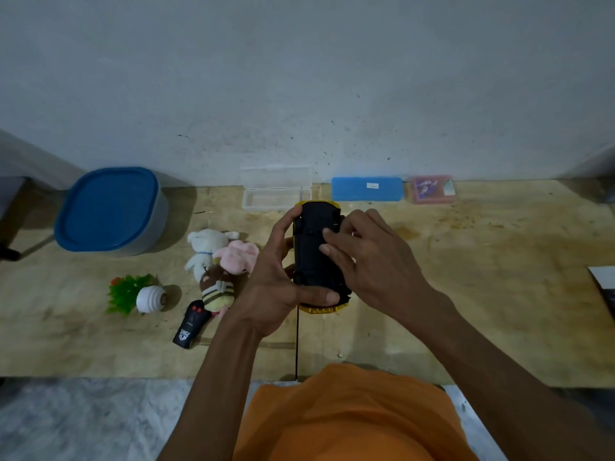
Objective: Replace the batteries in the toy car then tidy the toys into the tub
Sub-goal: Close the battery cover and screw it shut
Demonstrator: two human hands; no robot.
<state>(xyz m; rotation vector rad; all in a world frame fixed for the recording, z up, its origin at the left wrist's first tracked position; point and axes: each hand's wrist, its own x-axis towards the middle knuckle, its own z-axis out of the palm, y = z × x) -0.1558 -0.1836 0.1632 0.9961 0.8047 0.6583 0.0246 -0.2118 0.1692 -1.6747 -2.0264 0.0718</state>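
A yellow toy car (pixel 314 257) is held upside down above the wooden table (pixel 482 277), its black underside facing me. My left hand (pixel 271 287) grips the car's left side, thumb across its near end. My right hand (pixel 369 261) wraps the right side, with its fingers pressing on the middle of the underside. The grey tub with a blue lid (pixel 111 209) stands closed at the back left. Three plush toys (pixel 219 261), white, pink and striped brown, lie left of the car, and a black remote control (pixel 192 324) lies just in front of them.
A small green plastic plant in a white pot (pixel 139 294) lies on its side at the left. Against the wall stand an open clear plastic case (pixel 276 189), a blue case (pixel 367 189) and a pink box (pixel 432 189). A dark object (pixel 604 281) sits at the right edge.
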